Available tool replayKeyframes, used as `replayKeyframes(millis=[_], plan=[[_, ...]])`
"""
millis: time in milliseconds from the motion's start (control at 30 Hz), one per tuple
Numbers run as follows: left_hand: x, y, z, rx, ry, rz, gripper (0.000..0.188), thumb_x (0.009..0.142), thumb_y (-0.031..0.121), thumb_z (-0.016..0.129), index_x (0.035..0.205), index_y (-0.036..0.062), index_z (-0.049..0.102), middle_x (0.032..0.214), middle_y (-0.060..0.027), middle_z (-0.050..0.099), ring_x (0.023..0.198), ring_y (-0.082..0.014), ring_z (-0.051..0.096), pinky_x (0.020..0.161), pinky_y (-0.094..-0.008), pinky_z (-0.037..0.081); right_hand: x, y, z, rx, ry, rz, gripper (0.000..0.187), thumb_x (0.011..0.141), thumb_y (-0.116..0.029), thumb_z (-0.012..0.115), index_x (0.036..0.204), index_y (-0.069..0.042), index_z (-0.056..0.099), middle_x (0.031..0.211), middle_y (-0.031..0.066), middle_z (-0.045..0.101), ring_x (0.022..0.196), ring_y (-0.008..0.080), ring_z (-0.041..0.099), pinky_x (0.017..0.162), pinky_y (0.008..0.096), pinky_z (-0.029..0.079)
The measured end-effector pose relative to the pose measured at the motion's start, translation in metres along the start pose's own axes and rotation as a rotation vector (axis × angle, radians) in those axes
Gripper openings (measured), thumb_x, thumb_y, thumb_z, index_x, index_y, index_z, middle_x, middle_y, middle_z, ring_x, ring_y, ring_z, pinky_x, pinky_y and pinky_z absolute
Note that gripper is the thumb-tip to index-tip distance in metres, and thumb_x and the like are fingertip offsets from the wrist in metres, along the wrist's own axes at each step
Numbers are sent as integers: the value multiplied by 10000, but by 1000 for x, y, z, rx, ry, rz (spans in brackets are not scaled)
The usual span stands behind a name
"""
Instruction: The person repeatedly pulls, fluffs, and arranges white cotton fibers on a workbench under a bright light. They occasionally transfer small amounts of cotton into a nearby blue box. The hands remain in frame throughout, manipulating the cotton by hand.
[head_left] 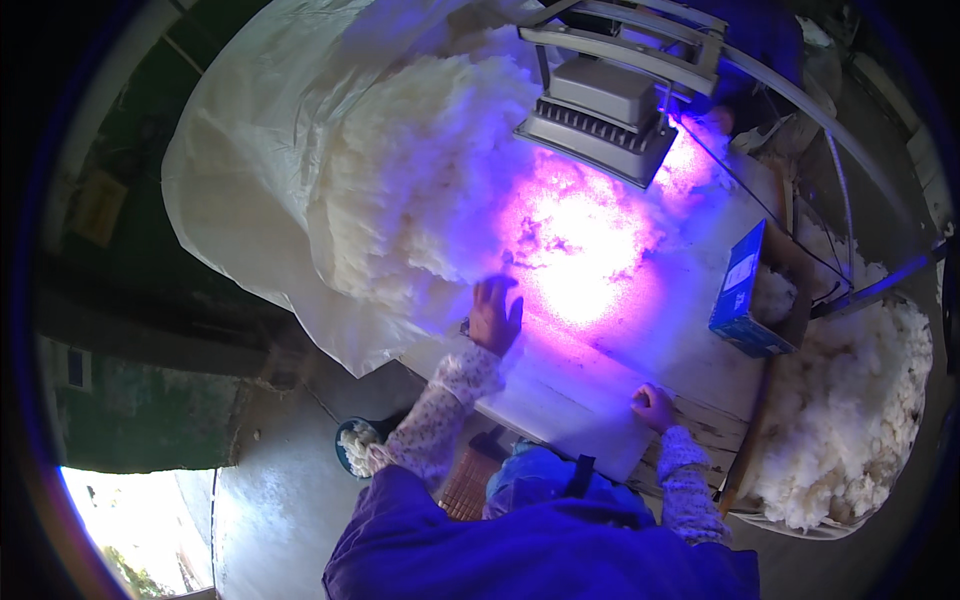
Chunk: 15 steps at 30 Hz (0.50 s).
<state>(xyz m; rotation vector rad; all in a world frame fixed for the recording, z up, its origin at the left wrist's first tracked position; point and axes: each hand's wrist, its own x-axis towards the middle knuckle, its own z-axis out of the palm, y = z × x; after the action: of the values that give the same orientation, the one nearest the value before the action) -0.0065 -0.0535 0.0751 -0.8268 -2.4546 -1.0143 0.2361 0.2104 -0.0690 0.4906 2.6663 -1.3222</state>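
1. a person wearing patterned sleeves (440,400) is standing at a pale table (570,390), where white fluff (400,190) is lying under a violet glow.

2. the left hand (495,315) is resting at the near edge of the fluff, fingers moderately spread and thumb apart; it is showing nothing in its grasp, though whether the fingertips are touching fibre is hard to tell.

3. the right hand (655,408) is curling narrowly at the table's near side, well apart from the fluff; whether it is hiding something small, the view is not telling.

4. the fluff is spilling from a plastic sheet (235,190) at left toward the brightest patch, below the lamp (595,110).

5. handling it well is probably meaning a light touch: teasing fibre into a thin, even layer, working within the glow, not pressing it into clumps, and keeping sleeves from dragging.

6. counted, 2 hands, 2 sleeves, 1 table, 1 sheet and 1 clearly visible lamp housing are appearing.

7. also, 1 blue box (738,290) is sitting at right with fluff inside, 1 side heap (840,410) is bulging beyond it, and 1 bowl (340,455) is holding more at lower left.
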Motion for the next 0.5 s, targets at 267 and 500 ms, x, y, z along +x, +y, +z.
replayKeyframes(millis=[267,500], plan=[[173,-40,0,50,126,484,533,675,108,671,1161,16,471,1197,-206,438,1119,-405,421,922,-467,396,4,5,5,0,8,280,231,716,-227,668,833,-46,583,729,41,589,699,145,570,672,305,474],[245,-80,43,642,-158,131,828,614,276,783,1292,32,376,1247,-200,423,1124,-392,442,940,-473,387,-5,7,6,92,15,317,202,733,-181,668,837,-34,576,732,32,586,715,137,563,670,298,467]])
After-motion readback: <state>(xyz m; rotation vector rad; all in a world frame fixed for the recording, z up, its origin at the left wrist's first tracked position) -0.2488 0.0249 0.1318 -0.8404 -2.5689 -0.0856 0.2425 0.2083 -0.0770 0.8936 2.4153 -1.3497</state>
